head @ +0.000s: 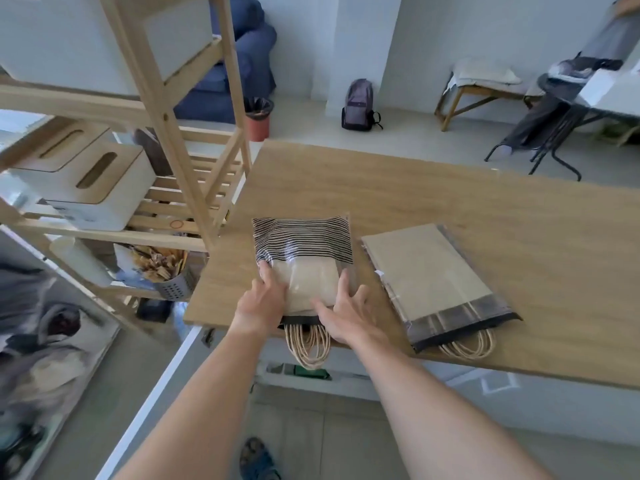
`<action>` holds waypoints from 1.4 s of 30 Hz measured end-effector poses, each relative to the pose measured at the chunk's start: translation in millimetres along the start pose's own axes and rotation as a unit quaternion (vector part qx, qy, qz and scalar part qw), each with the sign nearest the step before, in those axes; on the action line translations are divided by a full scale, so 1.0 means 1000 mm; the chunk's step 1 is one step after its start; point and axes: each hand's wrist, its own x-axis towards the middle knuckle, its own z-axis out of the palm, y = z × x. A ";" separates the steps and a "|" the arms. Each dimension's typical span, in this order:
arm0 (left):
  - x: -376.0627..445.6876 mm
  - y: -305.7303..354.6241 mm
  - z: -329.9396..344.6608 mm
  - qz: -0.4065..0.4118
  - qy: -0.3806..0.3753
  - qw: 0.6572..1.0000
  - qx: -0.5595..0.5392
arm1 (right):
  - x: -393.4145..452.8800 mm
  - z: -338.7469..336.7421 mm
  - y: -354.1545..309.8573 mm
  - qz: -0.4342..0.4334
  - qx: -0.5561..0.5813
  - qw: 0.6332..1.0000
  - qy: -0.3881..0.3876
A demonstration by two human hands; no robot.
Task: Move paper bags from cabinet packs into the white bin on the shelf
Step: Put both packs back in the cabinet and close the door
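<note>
Paper bags sit in two clear plastic packs on the wooden bench [450, 202], near its front edge. Striped pack [303, 261]: black-and-tan stripes at the far end, plain tan toward the person, twine handles [307, 344] hanging over the bench edge. Plain pack [433, 282]: lies just right of the striped one, not touching it, angled slightly, dark band at its near end, its own twine handles [467, 344] poking past the edge.

Left hand [265, 303]: on the left near corner of the striped pack, fingers fairly straight and lying on the plastic, thumb side hidden from view. Right hand [346, 313]: on the right near part of the same pack, fingers spread wide, fingertips touching the plastic. Neither hand curls round anything; both rest flat on top. Forearms reach in from the bottom of the view.

Left of the bench: slatted wooden shelf [194, 188]. White bin [69, 43] on the upper level, seen from below and partly cut off. Middle level carries two white boxes with slotted wooden lids [86, 181]. Lower down, a perforated grey cup [175, 285] with wooden pieces in it.

Background floor: blue armchair [242, 64], red wastebasket [258, 119] with dark liner, grey backpack [360, 105] against the wall, a low wooden stool [481, 88] with a cushion. A sandalled foot [256, 459] shows at the bottom.
</note>
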 end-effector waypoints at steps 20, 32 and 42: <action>-0.203 -0.045 0.101 0.054 0.022 0.998 0.014 | -0.180 0.158 0.077 -0.017 -0.081 0.986 0.147; -0.244 -0.101 0.172 0.059 -0.070 0.996 -0.018 | -0.203 0.259 0.096 0.002 -0.158 0.982 0.098; -0.005 -0.098 0.262 0.064 0.070 0.991 0.092 | 0.044 0.286 0.097 -0.038 -0.105 0.981 0.159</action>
